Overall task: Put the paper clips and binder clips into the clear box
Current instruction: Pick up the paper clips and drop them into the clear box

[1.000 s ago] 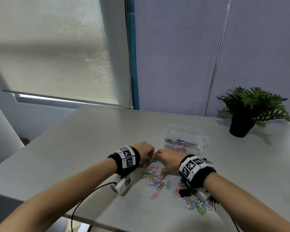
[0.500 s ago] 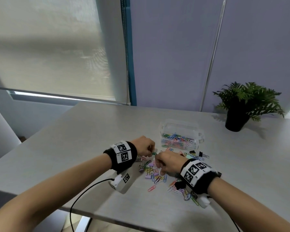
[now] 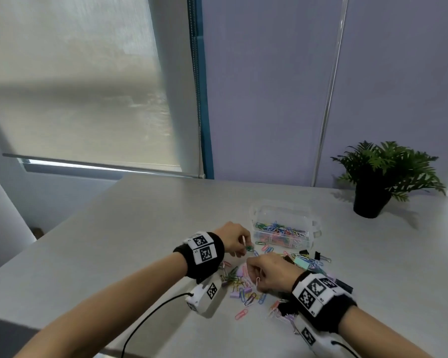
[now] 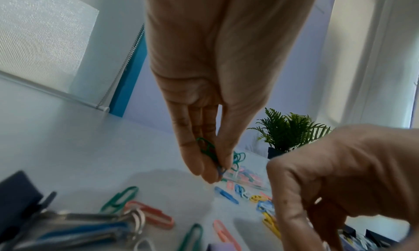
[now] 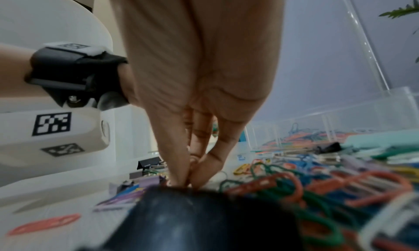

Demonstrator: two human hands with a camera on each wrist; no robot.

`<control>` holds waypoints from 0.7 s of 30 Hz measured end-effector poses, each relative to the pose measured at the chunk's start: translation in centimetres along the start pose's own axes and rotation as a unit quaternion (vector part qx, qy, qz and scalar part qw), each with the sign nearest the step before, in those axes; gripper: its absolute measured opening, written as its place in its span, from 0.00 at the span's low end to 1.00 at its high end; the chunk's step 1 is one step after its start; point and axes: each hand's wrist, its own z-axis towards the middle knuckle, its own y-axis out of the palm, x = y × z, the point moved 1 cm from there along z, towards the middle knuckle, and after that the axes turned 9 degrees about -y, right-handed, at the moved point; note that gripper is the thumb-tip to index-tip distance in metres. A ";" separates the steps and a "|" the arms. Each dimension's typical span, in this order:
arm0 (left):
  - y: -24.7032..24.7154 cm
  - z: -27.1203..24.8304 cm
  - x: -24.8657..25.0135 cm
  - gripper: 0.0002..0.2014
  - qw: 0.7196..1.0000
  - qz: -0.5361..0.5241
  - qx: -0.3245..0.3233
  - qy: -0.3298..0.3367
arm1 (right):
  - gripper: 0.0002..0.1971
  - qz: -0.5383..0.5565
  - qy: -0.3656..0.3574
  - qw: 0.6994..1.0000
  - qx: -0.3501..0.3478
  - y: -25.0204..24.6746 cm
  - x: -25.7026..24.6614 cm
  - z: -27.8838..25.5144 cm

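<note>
Colourful paper clips [image 3: 246, 297] and binder clips [image 3: 301, 262] lie scattered on the grey table in front of the clear box [image 3: 282, 215], which holds several paper clips. My left hand [image 3: 245, 248] hovers left of the box's near corner and pinches green and blue paper clips [image 4: 209, 151] between thumb and fingers. My right hand [image 3: 256, 279] is down on the pile, its fingertips [image 5: 181, 178] pinched together around a white paper clip [image 3: 257, 280]. A black binder clip [image 5: 204, 219] hides the very tips in the right wrist view.
A potted plant [image 3: 373, 200] stands at the table's back right, beyond the box. A black cable [image 3: 150, 316] trails off the near table edge from my left wrist camera. Black binder clips [image 3: 318, 255] lie just right of the box's front.
My left hand has pulled away from the right hand, rising toward the box with green clips. The right hand stays low on the pile.
</note>
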 end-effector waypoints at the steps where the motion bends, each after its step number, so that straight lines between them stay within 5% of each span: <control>1: -0.2 0.2 0.2 0.11 1.000 -0.012 0.005 0.003 | 0.12 0.002 0.000 1.000 0.009 -0.2 0.0 -0.1; 9: -3.6 3.8 4.1 0.11 0.995 -0.046 0.073 0.046 | 0.12 0.135 0.028 0.978 0.158 -6.8 3.2 -1.8; 14: -3.9 6.0 6.8 0.13 0.997 -0.008 0.065 0.034 | 0.12 0.221 0.088 0.920 0.312 -10.9 7.2 -0.8; 17: -2.9 6.3 6.9 0.17 0.998 0.037 0.043 0.031 | 0.13 0.226 0.119 0.921 0.293 -10.7 8.9 0.0; 21: -2.5 4.6 6.1 0.17 0.995 0.062 0.048 0.068 | 0.06 0.109 0.143 0.966 0.184 -9.6 9.3 -0.2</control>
